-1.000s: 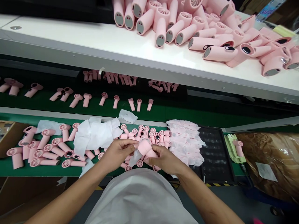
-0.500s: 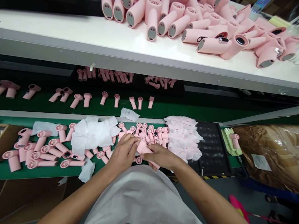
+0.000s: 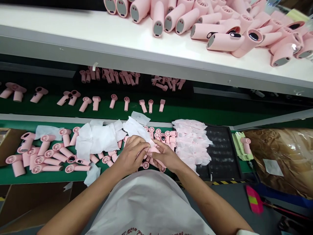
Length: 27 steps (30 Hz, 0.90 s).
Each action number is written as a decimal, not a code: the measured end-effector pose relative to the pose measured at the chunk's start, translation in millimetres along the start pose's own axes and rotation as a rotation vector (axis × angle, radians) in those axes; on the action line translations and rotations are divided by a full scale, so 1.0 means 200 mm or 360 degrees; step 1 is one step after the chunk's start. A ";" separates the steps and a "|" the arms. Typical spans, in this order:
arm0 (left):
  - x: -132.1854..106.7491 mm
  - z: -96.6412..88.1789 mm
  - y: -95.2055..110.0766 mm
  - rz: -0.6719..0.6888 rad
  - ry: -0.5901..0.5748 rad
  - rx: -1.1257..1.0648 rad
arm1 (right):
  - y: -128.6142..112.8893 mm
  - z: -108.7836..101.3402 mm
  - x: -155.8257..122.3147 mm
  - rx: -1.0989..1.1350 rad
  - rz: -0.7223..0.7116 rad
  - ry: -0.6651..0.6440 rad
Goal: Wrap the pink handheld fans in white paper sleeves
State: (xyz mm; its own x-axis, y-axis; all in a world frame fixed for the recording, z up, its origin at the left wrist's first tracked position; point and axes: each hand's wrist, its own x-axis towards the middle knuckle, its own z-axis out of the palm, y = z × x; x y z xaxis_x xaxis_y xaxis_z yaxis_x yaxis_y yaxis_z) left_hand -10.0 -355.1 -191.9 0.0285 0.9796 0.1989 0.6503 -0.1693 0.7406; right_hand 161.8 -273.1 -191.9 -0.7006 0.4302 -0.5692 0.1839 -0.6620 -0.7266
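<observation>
A pink handheld fan (image 3: pixel 154 150) is between my two hands, in front of my body. My right hand (image 3: pixel 168 157) wraps round it from the right. My left hand (image 3: pixel 133 153) has its fingers closed at the edge of a thin white pouch (image 3: pixel 136 128), which spreads up and away beyond the knuckles. The pouch lies against the fan's upper end; how far it covers the fan is hidden by my fingers. Beyond and below the hands lie several loose pink fans (image 3: pixel 167 133). Left of them is a pile of flat white pouches (image 3: pixel 100 138).
Right of my hands, fans in white pouches (image 3: pixel 190 140) lie in rows beside a black tray (image 3: pixel 223 153). A pale green holder (image 3: pixel 241 147) carries one fan. More fans lie at left (image 3: pixel 49 160), on the green belt (image 3: pixel 181 109) and on the white shelf (image 3: pixel 73 29). Brown wrapping (image 3: pixel 281 156) stands at right.
The white pouch now stretches out beyond my left hand, over the fans behind. My right hand has shifted slightly up around the fan. The fans on the belt have moved slightly right.
</observation>
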 end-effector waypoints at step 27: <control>-0.03 0.10 -0.02 -0.0487 0.0473 -0.0732 | 0.07 0.02 0.05 0.0232 -0.0384 0.0438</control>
State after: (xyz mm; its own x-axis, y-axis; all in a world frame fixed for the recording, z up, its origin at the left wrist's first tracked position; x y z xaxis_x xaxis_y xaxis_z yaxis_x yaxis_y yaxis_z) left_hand 1.8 -357.1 -209.1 -0.3624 0.9304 0.0549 0.2005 0.0203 0.9795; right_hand 154.8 -281.7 -205.8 -0.4969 0.7197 -0.4849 -0.0772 -0.5932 -0.8014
